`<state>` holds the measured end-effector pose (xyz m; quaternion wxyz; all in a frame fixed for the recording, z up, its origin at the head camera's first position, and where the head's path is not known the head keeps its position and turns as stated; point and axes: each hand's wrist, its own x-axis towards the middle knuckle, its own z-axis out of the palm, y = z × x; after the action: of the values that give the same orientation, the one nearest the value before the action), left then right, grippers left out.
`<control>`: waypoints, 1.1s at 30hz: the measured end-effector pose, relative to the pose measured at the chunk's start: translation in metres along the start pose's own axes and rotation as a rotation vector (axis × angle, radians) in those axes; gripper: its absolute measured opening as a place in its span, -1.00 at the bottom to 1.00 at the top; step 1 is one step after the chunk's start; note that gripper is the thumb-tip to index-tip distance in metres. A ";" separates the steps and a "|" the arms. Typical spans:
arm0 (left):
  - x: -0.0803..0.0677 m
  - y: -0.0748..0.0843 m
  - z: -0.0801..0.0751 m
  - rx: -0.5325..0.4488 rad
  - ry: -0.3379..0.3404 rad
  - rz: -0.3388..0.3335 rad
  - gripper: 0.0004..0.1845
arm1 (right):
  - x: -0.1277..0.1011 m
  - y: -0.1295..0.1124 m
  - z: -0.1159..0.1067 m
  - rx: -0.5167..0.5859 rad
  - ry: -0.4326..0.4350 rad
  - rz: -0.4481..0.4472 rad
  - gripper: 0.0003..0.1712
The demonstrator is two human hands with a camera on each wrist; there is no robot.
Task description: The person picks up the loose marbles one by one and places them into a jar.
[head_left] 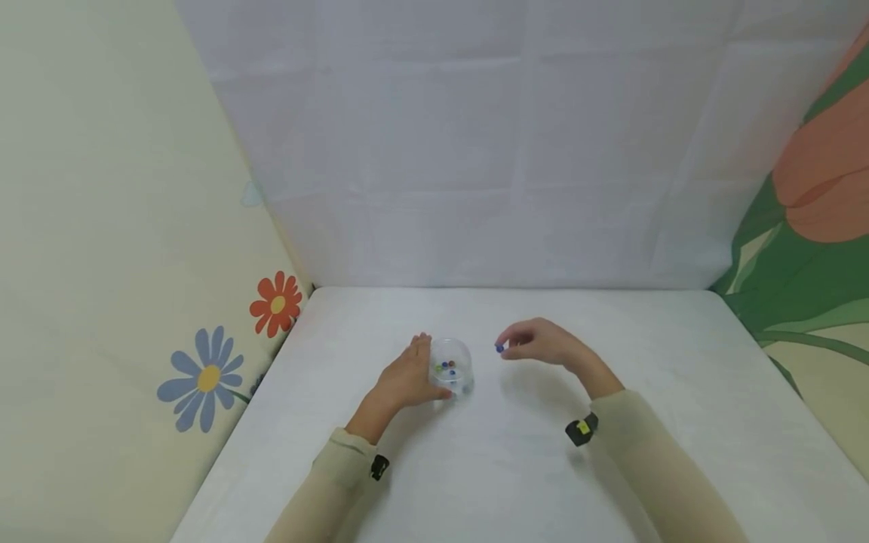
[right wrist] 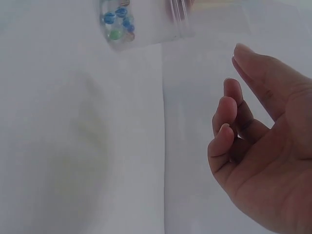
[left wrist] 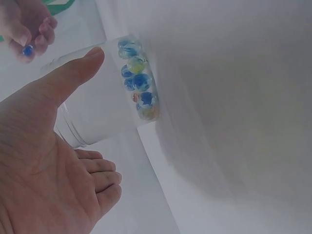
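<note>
A clear jar (head_left: pixel 451 358) stands upright on the white table, its mouth facing up. Several glass marbles (left wrist: pixel 139 82), mostly blue with some green and reddish ones, are gathered at its bottom. My left hand (head_left: pixel 407 375) holds the jar from the left, thumb on the near side and fingers round the far side. To the right of the jar and above the table, my right hand (head_left: pixel 539 343) pinches a blue marble (head_left: pixel 499 348) between thumb and fingertips. That marble (left wrist: pixel 28 50) also shows in the left wrist view, but is hidden in the right wrist view.
White cloth covers the table (head_left: pixel 475 483), and a white sheet (head_left: pixel 475 151) hangs behind its back edge. Flower-painted walls (head_left: pixel 224 188) flank the table on both sides. Each sleeve carries a small black wrist camera (head_left: pixel 579 431).
</note>
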<state>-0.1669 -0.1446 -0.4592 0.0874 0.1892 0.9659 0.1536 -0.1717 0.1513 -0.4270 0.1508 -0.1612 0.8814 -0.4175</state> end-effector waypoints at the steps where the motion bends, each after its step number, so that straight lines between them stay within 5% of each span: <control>1: 0.000 0.000 0.000 -0.001 0.000 -0.001 0.29 | 0.002 -0.001 0.001 0.000 -0.005 -0.004 -0.74; 22: -0.004 0.003 -0.002 -0.047 0.000 -0.011 0.26 | 0.032 -0.027 0.024 -0.011 -0.083 -0.101 -0.76; 33: -0.005 0.004 -0.005 -0.011 -0.001 -0.014 0.27 | 0.044 -0.048 0.025 -0.138 -0.115 -0.137 -0.72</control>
<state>-0.1624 -0.1447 -0.4528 0.0899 0.1818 0.9664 0.1582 -0.1943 0.0871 -0.4097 0.1607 -0.2548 0.8849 -0.3552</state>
